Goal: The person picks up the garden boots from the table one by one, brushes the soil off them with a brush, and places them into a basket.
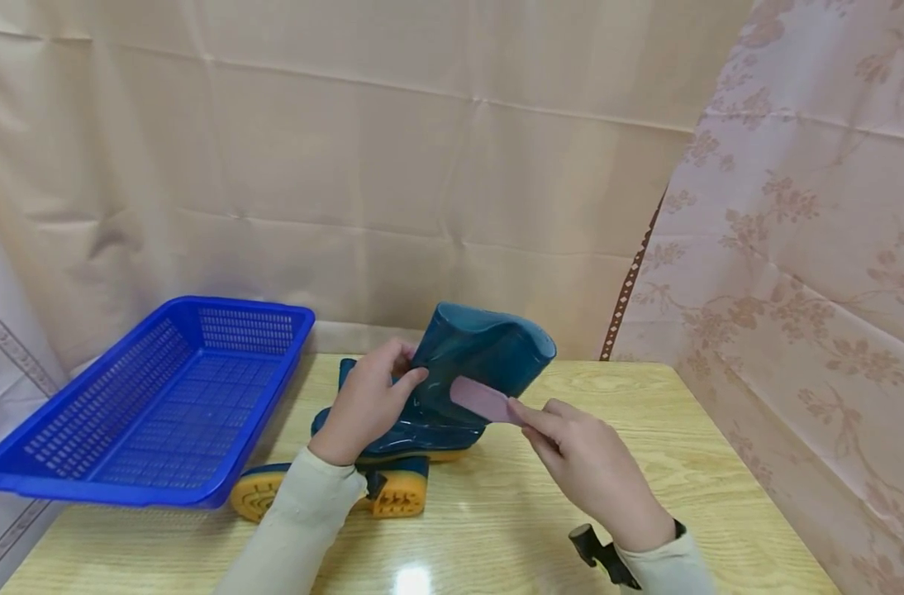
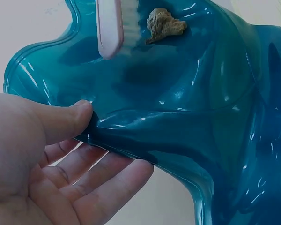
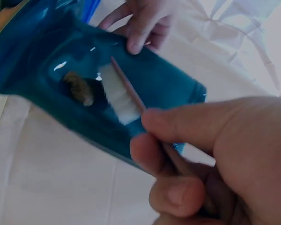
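Note:
A teal rain boot [image 1: 489,343] leans with its wide opening raised toward the back right. My left hand [image 1: 370,401] grips the edge of its shaft, thumb on top and fingers underneath. In my right hand [image 1: 597,467] is a pink brush [image 1: 484,400], pinched by the handle between thumb and fingers. Its white bristles [image 3: 119,98] face the shaft, right beside a brown lump of dirt [image 3: 78,88] stuck on the boot. The left wrist view shows the same lump [image 2: 165,24] near the brush head [image 2: 110,33].
A second boot with a yellow sole [image 1: 402,493] lies on its side beneath my left forearm. To the left stands a blue plastic basket [image 1: 88,489]. The wooden table [image 1: 608,388] ends at a beige curtain [image 1: 392,165] behind and a flowered cloth [image 1: 816,273] on the right.

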A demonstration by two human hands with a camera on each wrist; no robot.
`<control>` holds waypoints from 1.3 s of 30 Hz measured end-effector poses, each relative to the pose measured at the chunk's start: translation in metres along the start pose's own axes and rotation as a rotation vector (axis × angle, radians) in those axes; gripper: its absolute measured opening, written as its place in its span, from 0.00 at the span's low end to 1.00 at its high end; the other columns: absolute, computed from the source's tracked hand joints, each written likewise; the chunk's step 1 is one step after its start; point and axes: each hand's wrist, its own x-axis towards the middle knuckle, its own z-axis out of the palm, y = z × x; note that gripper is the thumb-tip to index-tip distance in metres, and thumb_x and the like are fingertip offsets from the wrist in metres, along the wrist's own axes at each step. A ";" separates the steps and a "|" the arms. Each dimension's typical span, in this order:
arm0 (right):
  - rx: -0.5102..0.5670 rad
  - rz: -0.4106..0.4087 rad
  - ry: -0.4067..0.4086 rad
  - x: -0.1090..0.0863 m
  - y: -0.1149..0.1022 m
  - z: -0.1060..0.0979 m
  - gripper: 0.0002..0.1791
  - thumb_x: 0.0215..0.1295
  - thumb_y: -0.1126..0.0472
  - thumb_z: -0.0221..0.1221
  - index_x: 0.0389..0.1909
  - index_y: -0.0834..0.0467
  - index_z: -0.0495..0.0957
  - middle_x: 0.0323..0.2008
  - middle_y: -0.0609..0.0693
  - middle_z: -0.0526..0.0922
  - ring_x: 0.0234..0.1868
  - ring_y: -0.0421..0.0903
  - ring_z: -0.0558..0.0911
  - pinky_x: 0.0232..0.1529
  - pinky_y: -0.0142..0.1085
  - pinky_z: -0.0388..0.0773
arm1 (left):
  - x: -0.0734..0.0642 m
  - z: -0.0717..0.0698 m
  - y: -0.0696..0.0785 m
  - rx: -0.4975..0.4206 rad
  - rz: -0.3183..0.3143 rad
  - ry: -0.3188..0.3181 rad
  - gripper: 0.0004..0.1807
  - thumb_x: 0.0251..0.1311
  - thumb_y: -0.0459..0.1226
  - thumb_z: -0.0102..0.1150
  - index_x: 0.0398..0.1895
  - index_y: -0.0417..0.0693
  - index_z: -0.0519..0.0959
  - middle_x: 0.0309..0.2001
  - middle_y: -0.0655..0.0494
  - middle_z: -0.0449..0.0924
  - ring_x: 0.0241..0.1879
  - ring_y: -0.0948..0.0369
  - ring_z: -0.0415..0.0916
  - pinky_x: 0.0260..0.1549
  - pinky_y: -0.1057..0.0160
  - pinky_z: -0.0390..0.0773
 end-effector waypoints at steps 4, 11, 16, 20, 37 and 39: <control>-0.030 0.088 0.049 0.002 0.001 0.003 0.20 0.68 0.64 0.68 0.60 0.50 0.85 0.23 0.38 0.71 0.19 0.35 0.63 0.20 0.29 0.62 | 0.000 0.000 0.002 0.006 -0.011 -0.001 0.08 0.74 0.39 0.61 0.52 0.52 0.78 0.44 0.57 0.83 0.41 0.57 0.77 0.45 0.52 0.82; 0.064 0.232 -0.080 0.005 0.001 0.006 0.21 0.77 0.60 0.59 0.68 0.54 0.78 0.27 0.42 0.79 0.19 0.38 0.65 0.21 0.31 0.64 | 0.000 0.002 0.004 0.003 -0.020 -0.002 0.09 0.74 0.38 0.60 0.53 0.51 0.78 0.42 0.57 0.83 0.40 0.57 0.77 0.46 0.52 0.82; 0.087 0.284 -0.214 0.006 -0.001 0.003 0.21 0.78 0.60 0.58 0.68 0.56 0.77 0.21 0.41 0.72 0.18 0.38 0.66 0.20 0.31 0.63 | 0.000 0.003 0.003 0.007 -0.018 0.003 0.09 0.74 0.38 0.61 0.53 0.51 0.78 0.42 0.57 0.82 0.39 0.57 0.77 0.46 0.53 0.82; 0.052 0.272 -0.249 0.004 -0.002 -0.001 0.21 0.77 0.60 0.59 0.68 0.54 0.78 0.20 0.42 0.70 0.19 0.39 0.66 0.21 0.31 0.62 | 0.000 0.003 0.002 0.007 -0.004 0.005 0.08 0.74 0.37 0.61 0.52 0.50 0.78 0.42 0.56 0.83 0.39 0.57 0.77 0.46 0.52 0.82; 0.031 0.223 -0.327 -0.001 -0.001 -0.009 0.19 0.77 0.59 0.59 0.66 0.51 0.80 0.18 0.39 0.69 0.17 0.37 0.64 0.20 0.31 0.59 | -0.002 0.005 0.001 0.016 -0.005 0.021 0.06 0.73 0.37 0.61 0.49 0.51 0.78 0.42 0.56 0.82 0.38 0.57 0.76 0.44 0.53 0.82; 0.028 0.207 -0.299 -0.002 -0.001 -0.008 0.19 0.76 0.59 0.60 0.65 0.50 0.81 0.19 0.38 0.71 0.17 0.37 0.64 0.21 0.31 0.60 | -0.002 0.005 0.001 0.024 -0.005 0.019 0.06 0.73 0.37 0.61 0.49 0.51 0.78 0.42 0.56 0.83 0.38 0.57 0.76 0.44 0.54 0.82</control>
